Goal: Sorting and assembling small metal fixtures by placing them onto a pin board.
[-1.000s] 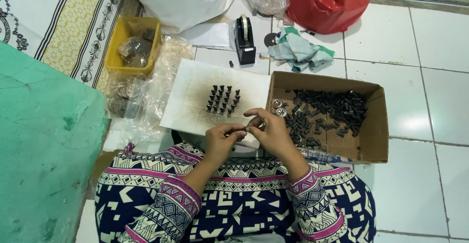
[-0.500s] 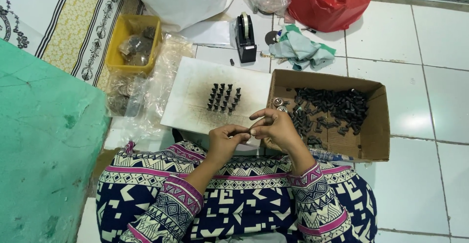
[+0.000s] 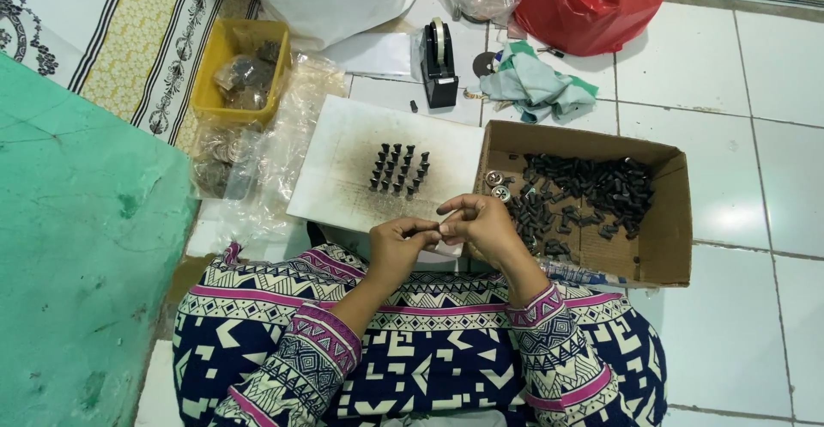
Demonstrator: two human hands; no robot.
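Left hand (image 3: 399,247): pinching a small dark part (image 3: 427,233).
Right hand (image 3: 482,224): pinching the same part.
Cardboard box (image 3: 661,221): right, holding black parts (image 3: 584,191).
White board (image 3: 343,169): far, upright pieces (image 3: 399,169).

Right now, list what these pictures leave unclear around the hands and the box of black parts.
- Head view: the small piece pinched between left hand and right hand is hidden by fingers and too small to identify.
- The black parts in the cardboard box are too small to tell their shape.
- Red bag: cut off by the top edge, contents hidden.
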